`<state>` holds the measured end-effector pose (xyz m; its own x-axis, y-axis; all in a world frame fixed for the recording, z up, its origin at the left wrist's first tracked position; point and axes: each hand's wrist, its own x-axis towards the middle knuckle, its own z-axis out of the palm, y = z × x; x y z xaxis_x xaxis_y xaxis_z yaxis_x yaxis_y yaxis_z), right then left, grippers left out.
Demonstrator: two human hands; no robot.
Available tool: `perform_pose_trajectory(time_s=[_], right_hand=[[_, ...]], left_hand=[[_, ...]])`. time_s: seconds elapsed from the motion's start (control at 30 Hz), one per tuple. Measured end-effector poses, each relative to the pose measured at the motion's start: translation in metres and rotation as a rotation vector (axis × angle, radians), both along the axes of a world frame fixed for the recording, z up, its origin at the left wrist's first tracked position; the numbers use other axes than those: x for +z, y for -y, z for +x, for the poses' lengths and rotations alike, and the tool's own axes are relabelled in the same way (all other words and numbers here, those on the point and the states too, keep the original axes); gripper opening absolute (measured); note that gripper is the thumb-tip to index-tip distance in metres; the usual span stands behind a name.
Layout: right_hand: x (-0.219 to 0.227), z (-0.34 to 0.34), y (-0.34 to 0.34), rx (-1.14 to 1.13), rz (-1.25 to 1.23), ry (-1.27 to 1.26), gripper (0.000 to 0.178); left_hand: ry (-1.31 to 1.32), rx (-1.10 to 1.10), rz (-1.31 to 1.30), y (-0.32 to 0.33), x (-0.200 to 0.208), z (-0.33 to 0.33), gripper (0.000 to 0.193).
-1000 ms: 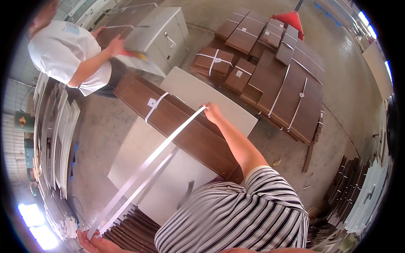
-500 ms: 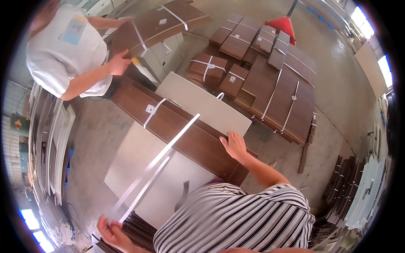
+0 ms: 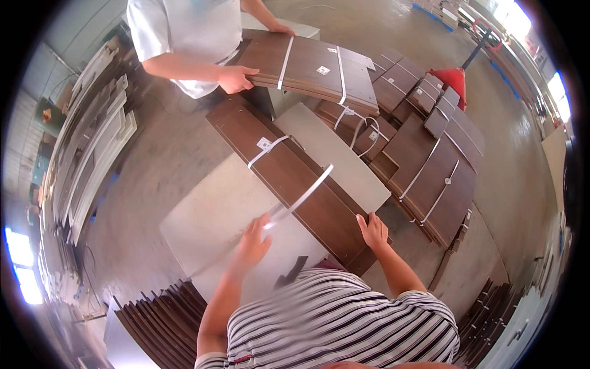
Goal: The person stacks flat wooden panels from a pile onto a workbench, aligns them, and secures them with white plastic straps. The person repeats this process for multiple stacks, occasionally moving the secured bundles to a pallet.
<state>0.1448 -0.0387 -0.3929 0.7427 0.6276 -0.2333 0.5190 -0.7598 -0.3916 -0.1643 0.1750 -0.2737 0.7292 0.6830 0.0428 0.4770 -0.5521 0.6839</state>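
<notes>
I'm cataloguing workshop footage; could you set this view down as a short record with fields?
Left hand: at the near end of a white strap; grip too blurred to tell
Right hand: on the edge of a brown panel bundle, near its close end
Fastening: second strap across the bundle's farther part
Underneath: pale surface
Co-worker: both hands on another brown bundle
Right background: strapped brown stacks, red pallet jack

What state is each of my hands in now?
Left hand: at the white strapping band; blur hides its grip.
Right hand: open, resting on the brown panel bundle.
</notes>
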Motion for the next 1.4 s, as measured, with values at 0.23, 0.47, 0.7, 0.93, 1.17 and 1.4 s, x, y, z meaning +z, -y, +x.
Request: perform_pose_trajectory(time_s=[0.23, 0.47, 0.7, 0.93, 1.17, 1.4], right_hand=[[-0.004, 0.001, 0.003, 0.003, -0.023, -0.015, 0.055], [-0.013, 0.003, 0.003, 0.020, -0.045, 0.006, 0.056], [0.002, 0.001, 0.002, 0.046, -0.034, -0.024, 0.056], [0.017, -0.002, -0.003, 0.019, -0.038, -0.089, 0.059], [0.006, -0.001, 0.009, -0.024, 0.014, -0.095, 0.062], [0.013, -0.001, 0.012, -0.051, -0.007, -0.089, 0.065]], left_hand=[[0.038, 0.143, -0.302, 0.009, -0.030, -0.013, 0.047], [0.586, -0.032, -0.610, 0.004, 0.120, 0.006, 0.058], [1.320, -0.637, -1.131, 0.074, 0.296, 0.035, 0.053], [1.279, -0.690, -1.235, 0.096, 0.311, 0.028, 0.023], [1.090, -1.042, -1.029, 0.097, 0.315, 0.021, 0.006], [1.137, -1.111, -0.564, 0.111, 0.312, 0.006, 0.004]])
